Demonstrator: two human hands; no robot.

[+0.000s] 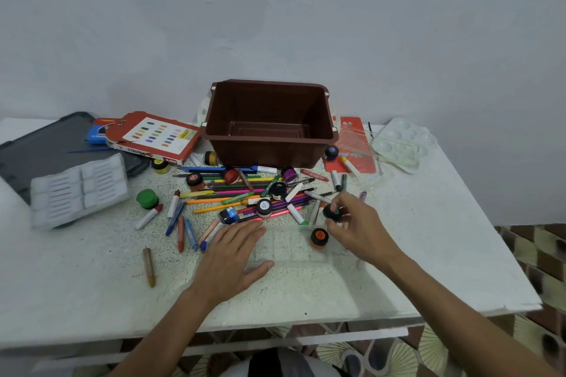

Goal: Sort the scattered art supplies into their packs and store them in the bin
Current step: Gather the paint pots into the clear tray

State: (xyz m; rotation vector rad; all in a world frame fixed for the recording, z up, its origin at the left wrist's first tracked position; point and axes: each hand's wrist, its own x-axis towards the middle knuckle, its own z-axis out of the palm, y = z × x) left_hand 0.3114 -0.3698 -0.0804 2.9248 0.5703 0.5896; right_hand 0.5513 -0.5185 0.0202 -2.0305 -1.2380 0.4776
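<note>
A brown bin (269,122) stands behind scattered pencils (214,200), crayons (190,234) and paint pots (147,198); an orange-lidded pot (319,237) sits in a clear tray (291,251).

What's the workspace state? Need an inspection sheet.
Surface: white table, speckled in the middle.
Job's things: brown bin upright, nothing seen inside; clear tray holds an orange-lidded pot; loose pile of pencils, crayons and pots in front of the bin.
Clutter: pastel box, white insert, palette at the edges.
Grippers: left hand flat on the tray; right hand pinches a dark paint pot.
Cables: nothing seen.
Surroundings: plain wall; patterned floor.
</note>
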